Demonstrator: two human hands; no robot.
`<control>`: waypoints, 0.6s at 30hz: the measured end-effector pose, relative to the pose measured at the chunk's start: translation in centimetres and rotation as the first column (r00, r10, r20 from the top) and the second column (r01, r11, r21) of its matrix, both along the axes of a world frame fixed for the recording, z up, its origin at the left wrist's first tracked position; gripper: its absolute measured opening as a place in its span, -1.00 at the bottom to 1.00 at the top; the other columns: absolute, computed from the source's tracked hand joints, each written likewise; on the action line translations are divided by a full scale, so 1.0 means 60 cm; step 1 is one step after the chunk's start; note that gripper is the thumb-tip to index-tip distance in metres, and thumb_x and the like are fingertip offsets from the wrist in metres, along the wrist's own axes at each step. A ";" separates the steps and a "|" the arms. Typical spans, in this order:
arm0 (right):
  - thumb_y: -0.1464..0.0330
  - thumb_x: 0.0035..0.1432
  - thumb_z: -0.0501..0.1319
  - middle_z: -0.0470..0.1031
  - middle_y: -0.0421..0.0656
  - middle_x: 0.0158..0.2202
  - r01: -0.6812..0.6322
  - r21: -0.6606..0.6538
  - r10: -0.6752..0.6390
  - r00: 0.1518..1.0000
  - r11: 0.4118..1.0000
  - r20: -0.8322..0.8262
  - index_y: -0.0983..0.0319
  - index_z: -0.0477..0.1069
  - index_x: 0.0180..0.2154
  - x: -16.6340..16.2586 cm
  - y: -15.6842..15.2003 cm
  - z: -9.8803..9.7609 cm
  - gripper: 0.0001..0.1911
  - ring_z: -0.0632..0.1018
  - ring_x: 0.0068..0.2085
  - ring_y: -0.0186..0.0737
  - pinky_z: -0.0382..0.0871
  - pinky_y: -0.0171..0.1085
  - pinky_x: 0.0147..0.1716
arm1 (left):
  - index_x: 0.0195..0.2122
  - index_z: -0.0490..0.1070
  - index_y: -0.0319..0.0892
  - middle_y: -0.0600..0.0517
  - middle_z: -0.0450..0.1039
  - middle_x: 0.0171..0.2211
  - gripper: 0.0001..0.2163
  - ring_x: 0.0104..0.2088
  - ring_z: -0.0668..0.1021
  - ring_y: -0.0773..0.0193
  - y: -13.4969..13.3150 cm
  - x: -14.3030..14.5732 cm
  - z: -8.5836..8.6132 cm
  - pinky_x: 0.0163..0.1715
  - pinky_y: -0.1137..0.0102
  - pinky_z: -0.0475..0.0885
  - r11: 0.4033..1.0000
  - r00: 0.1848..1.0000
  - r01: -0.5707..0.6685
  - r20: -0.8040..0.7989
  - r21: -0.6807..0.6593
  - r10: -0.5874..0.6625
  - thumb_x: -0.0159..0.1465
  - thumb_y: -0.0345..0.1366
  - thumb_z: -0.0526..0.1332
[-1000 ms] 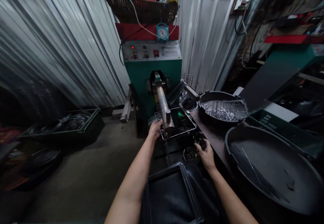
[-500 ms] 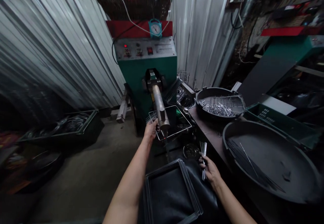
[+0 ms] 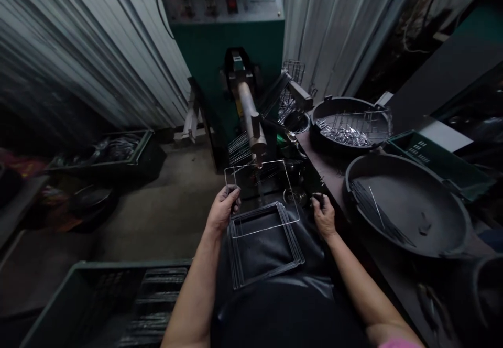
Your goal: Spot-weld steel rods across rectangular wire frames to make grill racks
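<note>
Head view: the left hand (image 3: 227, 206) pinches a wire frame (image 3: 266, 229) by one side, presumably leaving the part right of its fingers clear; stacked frames (image 3: 292, 239) lie just below, probably for reach. The right hand (image 3: 324, 217) has curled fingers, contents unclear.

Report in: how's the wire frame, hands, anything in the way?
Left hand gripping wire frame. Right hand curled, contents unclear. Metal cylinder at frame's far edge, contact unclear; stacked frames on lap.
</note>
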State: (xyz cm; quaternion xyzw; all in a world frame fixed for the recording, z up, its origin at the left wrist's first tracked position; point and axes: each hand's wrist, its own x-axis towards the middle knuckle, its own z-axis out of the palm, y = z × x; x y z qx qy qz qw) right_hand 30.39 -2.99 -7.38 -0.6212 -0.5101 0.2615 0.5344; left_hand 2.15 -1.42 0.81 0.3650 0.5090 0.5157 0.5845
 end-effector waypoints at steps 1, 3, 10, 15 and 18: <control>0.29 0.02 0.10 0.39 -0.15 -0.35 -0.022 -0.007 0.023 0.994 1.000 0.109 0.25 0.28 -0.22 -0.002 -0.004 -0.014 -0.74 0.43 -0.34 -0.25 0.31 -0.24 -0.29 | -0.39 0.23 -0.17 0.21 0.24 -0.73 -0.76 -0.80 0.21 0.54 -0.004 -0.004 0.002 -0.82 0.64 0.06 1.000 1.000 -0.012 -0.003 0.007 0.012 0.00 -0.16 0.21; 0.34 0.01 0.08 0.40 -0.13 -0.36 -0.108 -0.029 0.112 0.961 0.994 0.254 0.26 0.27 -0.22 -0.006 -0.008 -0.030 -0.75 0.44 -0.33 -0.21 0.31 -0.20 -0.28 | -0.40 0.24 -0.18 0.21 0.24 -0.72 -0.76 -0.80 0.22 0.54 -0.010 -0.012 0.008 -0.82 0.64 0.06 1.000 0.999 -0.023 -0.023 0.014 0.024 0.00 -0.16 0.22; 0.38 0.08 0.06 0.36 -0.09 -0.21 -0.437 0.074 0.369 0.829 0.897 0.420 0.20 0.27 -0.15 -0.037 -0.020 0.103 -0.75 0.41 -0.15 -0.19 0.29 -0.20 -0.15 | -0.40 0.26 -0.18 0.20 0.23 -0.73 -0.78 -0.79 0.22 0.54 -0.040 -0.018 0.017 -0.82 0.63 0.06 0.999 0.999 -0.021 -0.047 0.029 0.023 0.02 -0.17 0.21; 0.34 -0.05 0.22 0.24 -0.03 -0.04 -0.809 -0.179 0.765 0.423 0.560 0.485 0.25 0.13 0.03 -0.098 -0.061 0.183 -0.42 0.36 -0.07 -0.16 0.28 -0.21 -0.12 | -0.40 0.25 -0.17 0.20 0.23 -0.74 -0.79 -0.80 0.21 0.53 -0.056 0.003 0.014 -0.81 0.62 0.05 1.000 1.000 -0.010 0.028 0.024 0.009 0.02 -0.18 0.21; 0.37 -0.08 0.24 0.20 0.00 -0.01 -0.824 -0.328 0.835 0.279 0.461 0.474 0.27 0.06 0.08 -0.118 -0.081 0.178 -0.33 0.37 -0.09 -0.16 0.30 -0.23 -0.15 | -0.40 0.24 -0.17 0.21 0.23 -0.74 -0.79 -0.80 0.19 0.54 -0.063 0.006 0.011 -0.80 0.62 0.03 1.000 0.998 -0.004 0.063 0.012 0.004 0.02 -0.19 0.22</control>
